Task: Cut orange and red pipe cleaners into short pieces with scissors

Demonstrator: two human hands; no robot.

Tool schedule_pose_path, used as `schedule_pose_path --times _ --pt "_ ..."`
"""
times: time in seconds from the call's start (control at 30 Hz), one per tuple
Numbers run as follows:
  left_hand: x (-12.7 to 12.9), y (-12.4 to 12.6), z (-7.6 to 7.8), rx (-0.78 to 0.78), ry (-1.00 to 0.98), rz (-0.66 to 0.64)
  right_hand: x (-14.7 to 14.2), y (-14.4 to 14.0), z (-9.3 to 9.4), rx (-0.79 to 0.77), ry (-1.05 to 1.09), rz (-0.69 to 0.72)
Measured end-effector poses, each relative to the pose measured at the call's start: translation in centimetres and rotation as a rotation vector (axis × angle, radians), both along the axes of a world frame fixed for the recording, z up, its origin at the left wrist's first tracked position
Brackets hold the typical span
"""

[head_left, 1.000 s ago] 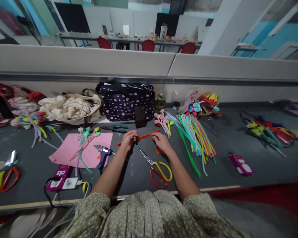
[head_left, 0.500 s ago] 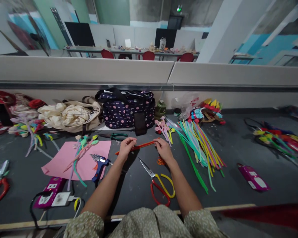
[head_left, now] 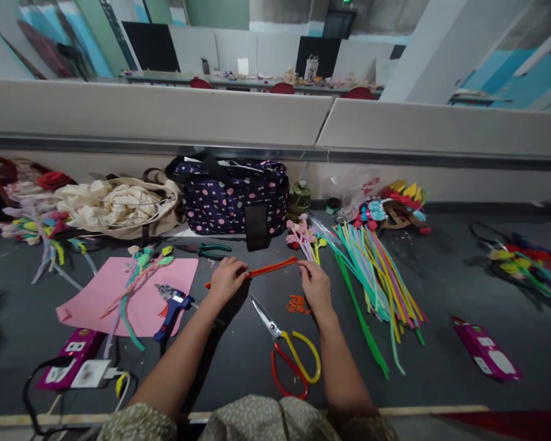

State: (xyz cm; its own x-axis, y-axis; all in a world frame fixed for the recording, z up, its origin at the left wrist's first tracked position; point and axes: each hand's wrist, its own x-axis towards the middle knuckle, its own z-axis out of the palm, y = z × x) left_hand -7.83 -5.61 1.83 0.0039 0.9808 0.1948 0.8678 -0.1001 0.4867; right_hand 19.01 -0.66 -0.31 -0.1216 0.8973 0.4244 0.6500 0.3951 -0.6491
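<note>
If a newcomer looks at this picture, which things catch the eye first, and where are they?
In the middle, the left hand and the right hand hold a long orange fuzzy pipe cleaner between them over the dark grey table. Just in front lie open scissors with red and yellow handles. To the right spreads a bright fan of many-coloured pipe cleaners, and behind the hands stands a dark polka-dot fabric bag.

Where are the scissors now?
The scissors lie open on the grey table, between the person's forearms, just below the right hand.
</note>
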Motion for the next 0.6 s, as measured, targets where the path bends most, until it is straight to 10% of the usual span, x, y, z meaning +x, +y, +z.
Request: schedule_pose_path --times 0.6 --pt "0.0 0.1 -0.9 -0.162 0.221 -0.036 -1.3 -0.6 -1.0 -0.046 -0.016 0.016"
